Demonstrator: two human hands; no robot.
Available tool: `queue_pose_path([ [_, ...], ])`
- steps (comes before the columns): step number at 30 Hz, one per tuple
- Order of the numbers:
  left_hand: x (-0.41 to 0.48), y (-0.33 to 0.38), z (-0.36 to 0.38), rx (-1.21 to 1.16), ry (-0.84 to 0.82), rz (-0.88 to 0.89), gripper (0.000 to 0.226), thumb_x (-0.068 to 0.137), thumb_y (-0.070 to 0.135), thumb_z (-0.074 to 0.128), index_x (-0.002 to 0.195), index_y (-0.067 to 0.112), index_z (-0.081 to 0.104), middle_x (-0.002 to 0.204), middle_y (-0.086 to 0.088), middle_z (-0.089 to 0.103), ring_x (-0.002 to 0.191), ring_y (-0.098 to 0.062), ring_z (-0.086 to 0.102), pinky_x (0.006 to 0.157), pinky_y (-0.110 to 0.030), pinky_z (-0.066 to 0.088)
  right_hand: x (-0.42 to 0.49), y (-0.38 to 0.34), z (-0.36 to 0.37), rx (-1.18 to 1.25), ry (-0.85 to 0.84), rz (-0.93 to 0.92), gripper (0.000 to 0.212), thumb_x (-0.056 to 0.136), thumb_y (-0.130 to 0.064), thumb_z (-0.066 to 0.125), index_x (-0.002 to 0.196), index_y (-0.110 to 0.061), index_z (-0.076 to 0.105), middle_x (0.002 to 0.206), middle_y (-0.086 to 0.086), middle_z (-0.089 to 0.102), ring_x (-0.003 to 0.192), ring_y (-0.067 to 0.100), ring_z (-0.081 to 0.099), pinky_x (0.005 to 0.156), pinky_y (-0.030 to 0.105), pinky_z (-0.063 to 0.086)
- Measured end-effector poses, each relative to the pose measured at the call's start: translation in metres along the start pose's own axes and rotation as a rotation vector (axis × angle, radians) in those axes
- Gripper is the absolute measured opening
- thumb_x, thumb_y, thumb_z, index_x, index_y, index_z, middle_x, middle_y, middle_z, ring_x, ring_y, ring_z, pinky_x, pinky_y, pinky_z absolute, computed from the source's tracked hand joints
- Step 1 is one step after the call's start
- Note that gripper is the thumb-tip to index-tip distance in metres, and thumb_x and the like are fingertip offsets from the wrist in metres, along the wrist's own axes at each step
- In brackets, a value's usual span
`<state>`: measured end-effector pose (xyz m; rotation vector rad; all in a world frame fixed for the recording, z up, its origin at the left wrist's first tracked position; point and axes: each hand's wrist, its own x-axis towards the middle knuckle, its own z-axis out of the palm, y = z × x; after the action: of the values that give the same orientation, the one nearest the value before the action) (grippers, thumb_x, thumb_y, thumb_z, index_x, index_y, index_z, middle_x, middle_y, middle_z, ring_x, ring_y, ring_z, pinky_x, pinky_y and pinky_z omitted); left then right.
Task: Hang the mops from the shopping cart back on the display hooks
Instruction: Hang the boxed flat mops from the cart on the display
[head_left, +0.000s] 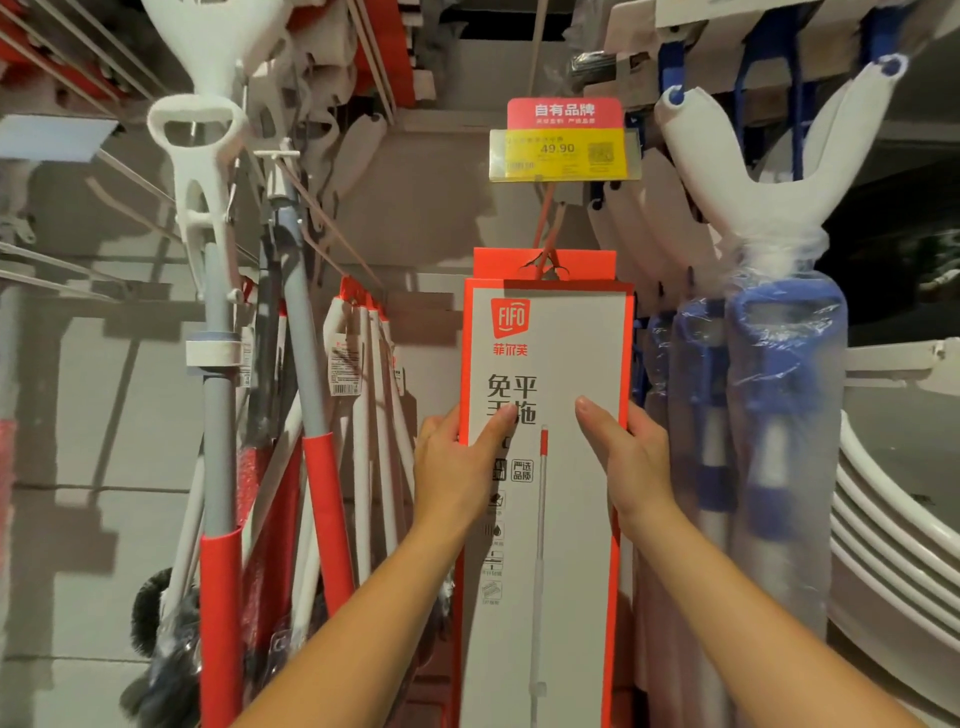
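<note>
A tall grey boxed mop with red edges (545, 519) hangs upright in the middle of the display, and another red box sits right behind it. Its top hole is on the red display hook (545, 228), under a red and yellow price tag (563, 140). My left hand (457, 467) grips the box's left edge, thumb across the front and fingers behind. My right hand (628, 457) grips the right edge the same way. The shopping cart is out of view.
Red, white and grey handled mops (317, 415) hang crowded to the left. Blue and white mops wrapped in plastic (769, 405) hang close on the right. White curved rails (893, 545) stand at the far right. More mop heads hang overhead.
</note>
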<state>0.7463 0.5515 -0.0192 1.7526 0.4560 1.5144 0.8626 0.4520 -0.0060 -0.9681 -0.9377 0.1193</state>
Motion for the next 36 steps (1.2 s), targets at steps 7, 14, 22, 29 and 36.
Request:
queue_pose_path([
  [7, -0.008, 0.008, -0.003, 0.030, -0.032, -0.044, 0.014, 0.088, 0.051, 0.057, 0.097, 0.041, 0.060, 0.102, 0.003, 0.054, 0.096, -0.007, 0.055, 0.083, -0.027, 0.044, -0.005, -0.002, -0.002, -0.034, -0.016, -0.028, 0.023, 0.090, -0.021, 0.062, 0.113, -0.018, 0.064, 0.104, -0.003, 0.072, 0.092, 0.014, 0.071, 0.071, 0.025, 0.059],
  [14, -0.018, 0.005, -0.002, 0.021, -0.078, -0.062, 0.035, 0.076, 0.069, 0.051, 0.103, 0.050, 0.063, 0.110, 0.008, 0.066, 0.107, -0.011, 0.062, 0.094, -0.039, 0.051, -0.014, -0.007, -0.005, -0.221, -0.010, -0.080, 0.026, 0.093, -0.028, 0.059, 0.119, -0.027, 0.060, 0.103, -0.018, 0.066, 0.094, -0.002, 0.063, 0.076, 0.016, 0.049],
  [22, -0.049, 0.021, -0.021, 0.083, -0.163, -0.064, 0.022, 0.094, 0.028, 0.058, 0.113, 0.039, 0.056, 0.112, 0.016, 0.065, 0.104, -0.005, 0.061, 0.086, -0.021, 0.048, -0.040, -0.014, -0.019, -0.507, -0.097, -0.037, 0.038, 0.093, -0.023, 0.057, 0.131, -0.026, 0.053, 0.125, -0.004, 0.061, 0.112, 0.013, 0.057, 0.090, 0.025, 0.041],
  [29, -0.073, 0.043, -0.050, 0.530, -0.268, -0.042, 0.038, 0.092, 0.038, 0.057, 0.128, 0.024, 0.054, 0.125, 0.005, 0.061, 0.112, -0.018, 0.058, 0.092, -0.034, 0.046, -0.064, -0.043, -0.023, -0.979, -0.264, 0.031, 0.042, 0.089, -0.034, 0.056, 0.128, -0.019, 0.053, 0.125, 0.000, 0.061, 0.111, 0.023, 0.057, 0.079, 0.027, 0.039],
  [36, -0.102, 0.071, -0.097, 0.943, -0.408, -0.023, 0.044, 0.089, 0.048, 0.055, 0.126, 0.023, 0.058, 0.126, -0.001, 0.062, 0.115, -0.024, 0.056, 0.092, -0.037, 0.048, -0.110, -0.071, 0.007, -1.387, -0.423, 0.128, 0.045, 0.087, -0.046, 0.053, 0.121, -0.017, 0.058, 0.126, 0.007, 0.060, 0.114, 0.031, 0.055, 0.087, 0.036, 0.044],
])
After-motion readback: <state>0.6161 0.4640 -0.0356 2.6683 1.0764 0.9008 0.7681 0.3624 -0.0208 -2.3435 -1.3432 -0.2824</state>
